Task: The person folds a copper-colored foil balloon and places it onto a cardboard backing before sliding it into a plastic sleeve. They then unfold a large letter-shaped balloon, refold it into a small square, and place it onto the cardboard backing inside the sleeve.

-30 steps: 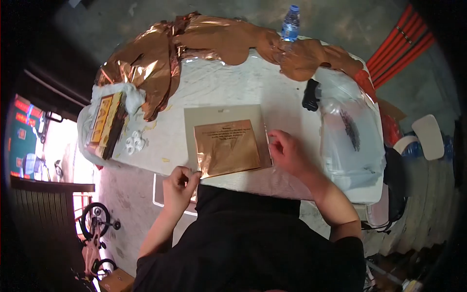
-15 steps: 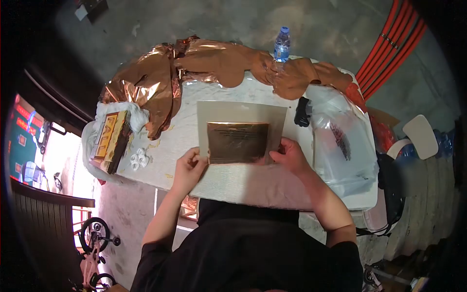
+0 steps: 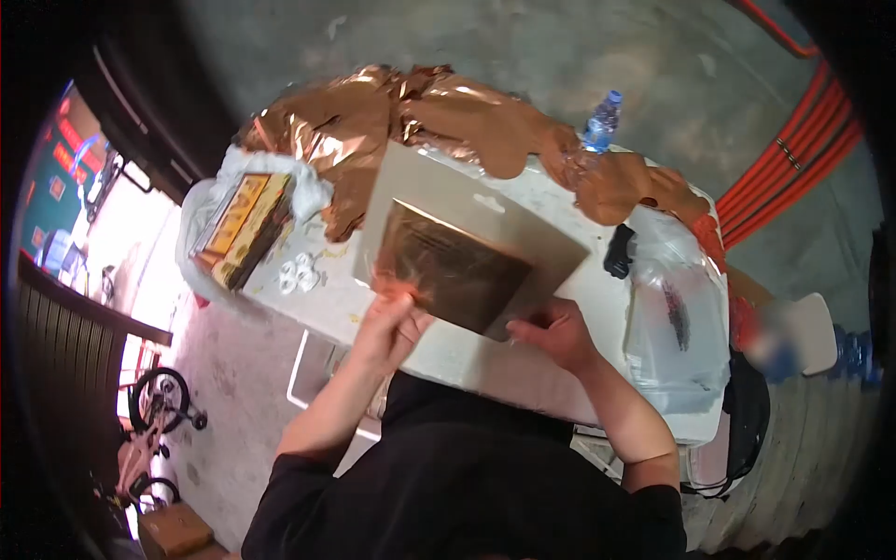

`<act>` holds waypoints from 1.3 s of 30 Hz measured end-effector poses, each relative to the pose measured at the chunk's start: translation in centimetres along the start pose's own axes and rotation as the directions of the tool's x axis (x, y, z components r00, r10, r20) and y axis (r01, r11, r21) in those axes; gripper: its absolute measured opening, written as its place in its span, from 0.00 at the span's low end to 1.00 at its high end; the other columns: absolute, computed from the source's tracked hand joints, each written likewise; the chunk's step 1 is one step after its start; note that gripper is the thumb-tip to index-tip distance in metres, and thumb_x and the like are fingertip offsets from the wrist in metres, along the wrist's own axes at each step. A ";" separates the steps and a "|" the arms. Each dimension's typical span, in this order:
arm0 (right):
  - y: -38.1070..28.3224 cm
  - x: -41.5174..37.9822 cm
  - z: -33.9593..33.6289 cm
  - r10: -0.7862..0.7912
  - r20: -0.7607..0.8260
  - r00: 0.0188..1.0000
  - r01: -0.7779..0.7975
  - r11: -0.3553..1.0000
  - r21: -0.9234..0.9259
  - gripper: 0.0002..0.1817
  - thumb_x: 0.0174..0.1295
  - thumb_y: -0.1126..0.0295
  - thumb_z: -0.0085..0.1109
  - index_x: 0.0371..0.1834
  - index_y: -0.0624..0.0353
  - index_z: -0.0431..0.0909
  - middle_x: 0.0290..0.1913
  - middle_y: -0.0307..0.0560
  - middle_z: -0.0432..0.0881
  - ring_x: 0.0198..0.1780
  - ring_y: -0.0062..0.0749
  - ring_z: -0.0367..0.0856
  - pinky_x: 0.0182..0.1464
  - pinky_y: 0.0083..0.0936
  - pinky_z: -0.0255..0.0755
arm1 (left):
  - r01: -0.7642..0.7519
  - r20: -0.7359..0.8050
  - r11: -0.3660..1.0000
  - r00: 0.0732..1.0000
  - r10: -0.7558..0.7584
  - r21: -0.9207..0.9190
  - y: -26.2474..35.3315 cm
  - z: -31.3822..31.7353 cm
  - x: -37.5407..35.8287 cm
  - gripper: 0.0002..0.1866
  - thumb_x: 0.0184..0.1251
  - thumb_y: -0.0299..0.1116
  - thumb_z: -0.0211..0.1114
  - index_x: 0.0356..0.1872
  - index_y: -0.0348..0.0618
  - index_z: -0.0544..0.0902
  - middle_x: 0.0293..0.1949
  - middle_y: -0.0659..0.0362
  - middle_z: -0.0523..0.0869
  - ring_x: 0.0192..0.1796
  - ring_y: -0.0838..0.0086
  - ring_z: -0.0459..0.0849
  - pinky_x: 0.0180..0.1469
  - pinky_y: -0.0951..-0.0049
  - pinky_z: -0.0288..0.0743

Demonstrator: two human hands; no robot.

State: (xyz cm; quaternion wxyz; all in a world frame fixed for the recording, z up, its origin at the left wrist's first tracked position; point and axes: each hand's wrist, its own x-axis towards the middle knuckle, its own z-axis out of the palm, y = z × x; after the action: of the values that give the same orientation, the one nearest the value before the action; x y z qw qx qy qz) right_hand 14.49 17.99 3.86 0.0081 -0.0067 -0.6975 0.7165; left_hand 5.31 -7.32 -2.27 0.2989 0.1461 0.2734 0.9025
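Note:
A flat pale-grey sheet (image 3: 537, 233) with a slot-shaped hole in its upper edge is held tilted over the table. A dark, shiny copper-coloured rectangle (image 3: 453, 266) with faint lines of print covers its lower part. At the lower left edge, my left hand (image 3: 390, 329) is closed on the sheet. My right hand (image 3: 560, 338) pinches the lower right corner, thumb on the near face and the other fingers mostly hidden behind.
Crumpled copper foil (image 3: 350, 117) runs along the table's far side, with a water bottle (image 3: 602, 121) beside it. A box (image 3: 243, 229) and white rolls (image 3: 298, 273) lie left. A black object (image 3: 618, 252) and clear plastic bags (image 3: 677, 322) lie right.
Both hands have raised the sheet and turned it clockwise, so its right side now slopes down. The whole view has also rotated slightly.

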 end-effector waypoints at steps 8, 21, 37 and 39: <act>3.6 1.3 1.2 0.025 0.204 0.979 0.004 0.990 -0.141 0.09 0.64 0.79 0.56 0.47 0.63 0.77 0.40 0.40 0.82 0.38 0.19 0.80 0.41 0.17 0.72 | -0.028 -0.023 0.990 0.999 0.032 0.136 13.7 -14.9 -13.5 0.10 0.67 0.36 0.59 0.45 0.49 0.82 0.45 0.63 0.85 0.50 0.71 0.81 0.55 0.59 0.73; 5.9 1.7 0.7 0.110 0.148 0.983 -0.087 0.984 -0.153 0.07 0.66 0.78 0.52 0.45 0.65 0.78 0.39 0.43 0.81 0.40 0.23 0.81 0.47 0.23 0.78 | -0.122 -0.924 0.986 0.378 -0.055 -0.109 -4.6 -31.5 -28.6 0.24 0.70 0.39 0.51 0.63 0.39 0.69 0.61 0.50 0.76 0.64 0.56 0.72 0.68 0.53 0.64; 5.3 1.7 1.0 0.103 0.108 0.989 -0.083 0.981 -0.176 0.07 0.66 0.78 0.53 0.44 0.65 0.78 0.35 0.41 0.81 0.39 0.22 0.80 0.45 0.21 0.76 | 0.563 -0.941 0.815 0.330 -0.068 0.139 -3.4 -31.2 -15.8 0.23 0.67 0.46 0.57 0.60 0.48 0.73 0.53 0.60 0.81 0.54 0.69 0.79 0.53 0.61 0.68; 5.1 2.2 0.9 0.145 0.127 0.981 -0.116 0.970 -0.212 0.07 0.65 0.79 0.52 0.44 0.65 0.78 0.34 0.40 0.81 0.39 0.21 0.80 0.45 0.20 0.76 | 0.639 -0.876 0.721 0.473 -0.092 0.269 -1.1 -27.8 -14.9 0.21 0.68 0.43 0.57 0.58 0.46 0.75 0.49 0.59 0.84 0.49 0.70 0.82 0.50 0.67 0.72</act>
State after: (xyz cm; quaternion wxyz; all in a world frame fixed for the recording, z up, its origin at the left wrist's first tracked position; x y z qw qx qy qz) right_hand 12.29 17.00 -1.21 -0.0892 -0.0025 -0.7639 0.6392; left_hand 5.60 -27.11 -26.86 0.2763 -0.2713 0.6586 0.6452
